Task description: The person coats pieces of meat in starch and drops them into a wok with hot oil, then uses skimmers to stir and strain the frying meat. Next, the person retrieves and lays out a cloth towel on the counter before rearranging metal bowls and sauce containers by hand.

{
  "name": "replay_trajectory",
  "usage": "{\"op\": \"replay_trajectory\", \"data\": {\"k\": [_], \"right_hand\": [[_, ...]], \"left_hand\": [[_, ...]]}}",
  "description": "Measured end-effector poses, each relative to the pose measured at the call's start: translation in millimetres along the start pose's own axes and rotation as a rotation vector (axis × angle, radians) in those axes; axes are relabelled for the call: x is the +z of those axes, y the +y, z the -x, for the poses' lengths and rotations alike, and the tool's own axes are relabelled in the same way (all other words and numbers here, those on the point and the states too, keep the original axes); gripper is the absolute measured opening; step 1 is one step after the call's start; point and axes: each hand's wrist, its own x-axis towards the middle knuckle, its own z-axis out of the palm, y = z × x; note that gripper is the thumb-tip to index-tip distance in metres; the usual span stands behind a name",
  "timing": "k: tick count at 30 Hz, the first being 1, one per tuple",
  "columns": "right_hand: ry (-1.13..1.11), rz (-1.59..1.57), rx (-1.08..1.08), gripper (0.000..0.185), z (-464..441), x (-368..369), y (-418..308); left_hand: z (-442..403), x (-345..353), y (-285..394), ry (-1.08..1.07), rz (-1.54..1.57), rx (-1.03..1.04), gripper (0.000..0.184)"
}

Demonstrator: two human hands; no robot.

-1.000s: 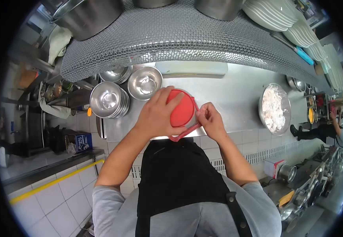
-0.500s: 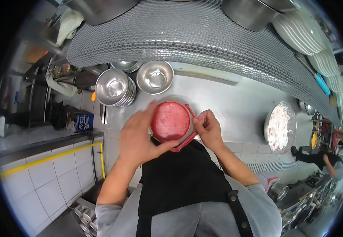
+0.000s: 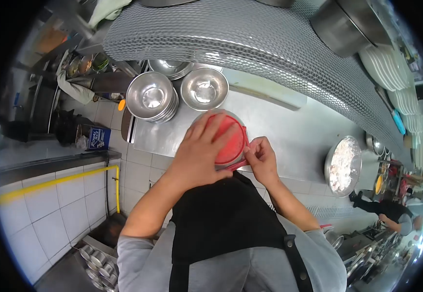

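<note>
Close to my body at the counter edge is a container topped by a round red lid, with red strips along its right and near edges. My left hand lies over the left part of the lid, fingers spread and pressed against its top. At the right edge, my right hand pinches the red strip between thumb and bent fingers. Most of the container's body is hidden under the lid and my hands.
Stacked steel bowls and another steel bowl stand behind on the steel counter. A bowl of white, floury food is at right. Above hangs a mesh shelf with pots and plates. A person is at far right.
My left hand has moved from the lid's left side onto its top, fingers spread. My right hand keeps its pinch at the right edge. The view has shifted slightly.
</note>
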Motion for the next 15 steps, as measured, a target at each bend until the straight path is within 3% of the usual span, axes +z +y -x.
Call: {"op": "replay_trajectory", "data": {"k": [3, 6, 8, 10, 12, 13, 15], "right_hand": [[0.030, -0.031, 0.026, 0.016, 2.8, 7.0, 0.3], [0.073, -0.085, 0.003, 0.016, 10.9, 21.9, 5.2], [0.136, -0.004, -0.012, 0.024, 19.0, 26.7, 5.9], [0.205, 0.230, -0.079, 0.030, 18.6, 28.6, -20.5], [0.268, 0.655, -0.450, 0.038, 13.2, 18.5, -48.7], [0.221, 0.671, -0.518, 0.035, 10.7, 18.7, -70.3], [-0.111, 0.758, -0.624, 0.034, -0.4, 34.5, -107.7]], "left_hand": [[-8.9, 9.7, -6.8, 0.087, -0.012, -0.066, 0.105], [-3.7, -3.3, -4.8, 0.208, 0.095, -0.284, 0.102], [13.7, -18.1, -30.9, 0.527, 0.076, -0.200, 0.105], [42.8, -29.1, -55.5, 0.513, 0.115, -0.279, 0.101], [68.4, -27.2, -75.3, 0.425, 0.105, -0.360, 0.099], [83.1, -10.4, -86.5, 0.336, 0.082, -0.404, 0.098], [109.8, 28.1, -104.0, 0.219, 0.032, -0.421, 0.096]]}}
